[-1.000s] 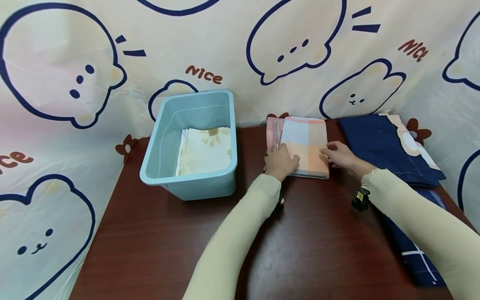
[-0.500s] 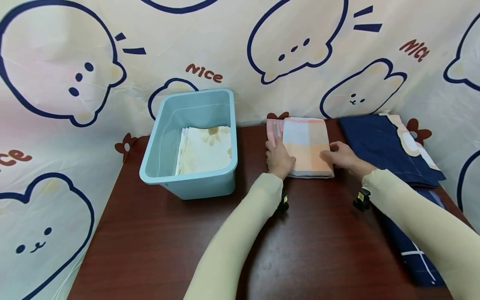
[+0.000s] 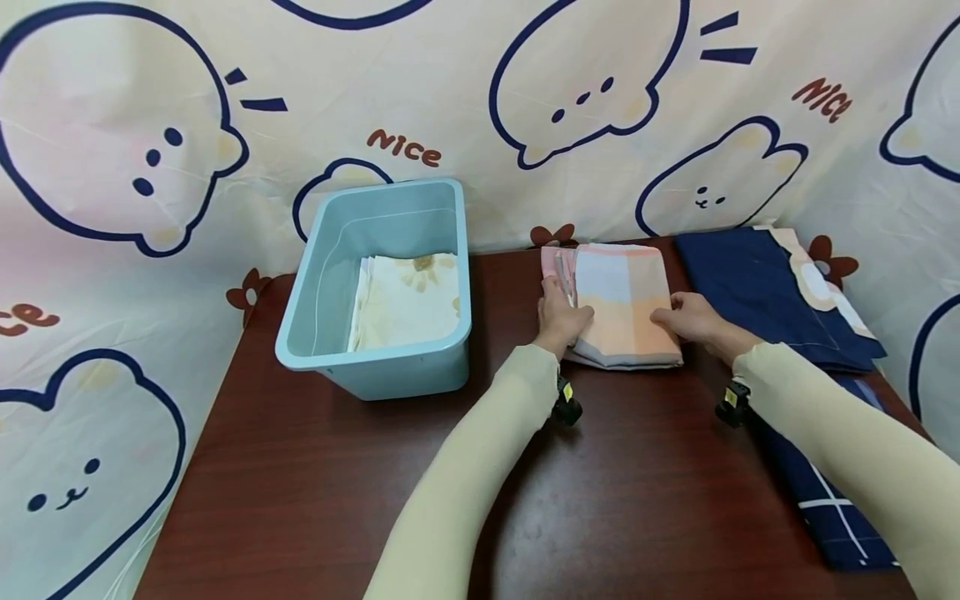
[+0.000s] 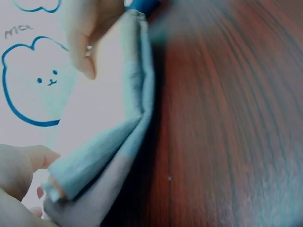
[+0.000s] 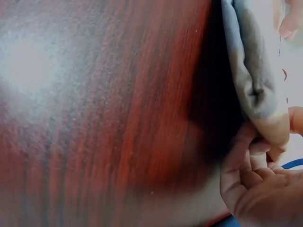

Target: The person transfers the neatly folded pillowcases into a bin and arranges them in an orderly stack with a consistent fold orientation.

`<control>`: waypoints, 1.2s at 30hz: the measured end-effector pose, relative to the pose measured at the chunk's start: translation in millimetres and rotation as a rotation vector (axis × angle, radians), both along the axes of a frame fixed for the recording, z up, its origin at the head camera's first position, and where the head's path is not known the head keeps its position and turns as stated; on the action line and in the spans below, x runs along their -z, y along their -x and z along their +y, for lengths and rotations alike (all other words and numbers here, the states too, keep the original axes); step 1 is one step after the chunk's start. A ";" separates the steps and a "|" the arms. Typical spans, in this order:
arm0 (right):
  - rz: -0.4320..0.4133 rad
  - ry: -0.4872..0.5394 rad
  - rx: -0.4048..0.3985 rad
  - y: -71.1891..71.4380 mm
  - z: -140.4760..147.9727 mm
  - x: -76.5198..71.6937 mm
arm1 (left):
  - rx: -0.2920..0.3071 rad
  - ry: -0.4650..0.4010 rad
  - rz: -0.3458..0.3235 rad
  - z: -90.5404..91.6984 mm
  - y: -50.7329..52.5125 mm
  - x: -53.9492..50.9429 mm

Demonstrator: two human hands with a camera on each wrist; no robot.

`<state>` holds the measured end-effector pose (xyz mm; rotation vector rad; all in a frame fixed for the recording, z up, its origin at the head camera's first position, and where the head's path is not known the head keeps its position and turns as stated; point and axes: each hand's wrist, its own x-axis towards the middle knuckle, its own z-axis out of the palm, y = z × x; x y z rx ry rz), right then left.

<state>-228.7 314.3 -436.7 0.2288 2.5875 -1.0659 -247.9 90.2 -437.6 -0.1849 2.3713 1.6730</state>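
A folded cloth [image 3: 622, 304] in pastel checks of peach, pale blue and pink is held between both hands over the back right of the table. My left hand [image 3: 558, 317] grips its left side, thumb on top and fingers round the edge. On the opposite side my right hand [image 3: 697, 321] pinches the edge, its thumb above and its fingers curled beneath. Both wrist views show the thick folded front edge of the cloth [image 4: 137, 90], with dark shadow under it on the table.
Left of the hands stands a light blue plastic bin [image 3: 375, 358] with a folded white flowered cloth [image 3: 412, 300] inside. Dark navy folded fabric [image 3: 742, 283] lies at the right, and more navy fabric with white lines [image 3: 840, 508] sits beneath the right forearm. A printed curtain [image 3: 480, 100] hangs behind the table.
The left hand has gone from lying on the cloth's left part to gripping its edge. The right hand has tightened on the other side. The cloth has shifted slightly toward me and right.
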 end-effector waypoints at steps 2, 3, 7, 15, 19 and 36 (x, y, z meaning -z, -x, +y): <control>0.003 0.001 0.006 -2.2 -0.3 -0.2 | -0.010 -0.046 -0.029 -1.6 0.1 -0.5; 0.002 0.002 0.008 -3.1 -0.4 -0.3 | -0.020 -0.073 -0.049 -2.6 0.3 -0.7; -0.007 0.010 0.018 -4.9 0.1 -0.4 | -0.046 -0.171 -0.172 -6.1 0.1 -1.5; -0.023 0.020 0.016 -6.4 4.1 -3.4 | 0.009 -0.174 -0.270 -4.6 5.1 6.4; -0.054 0.040 -0.007 -7.7 7.8 -3.7 | 0.051 -0.131 -0.204 -1.2 5.2 8.3; -0.053 0.119 -0.035 -14.2 12.6 -4.2 | 0.176 0.097 0.049 -1.2 -7.5 -8.1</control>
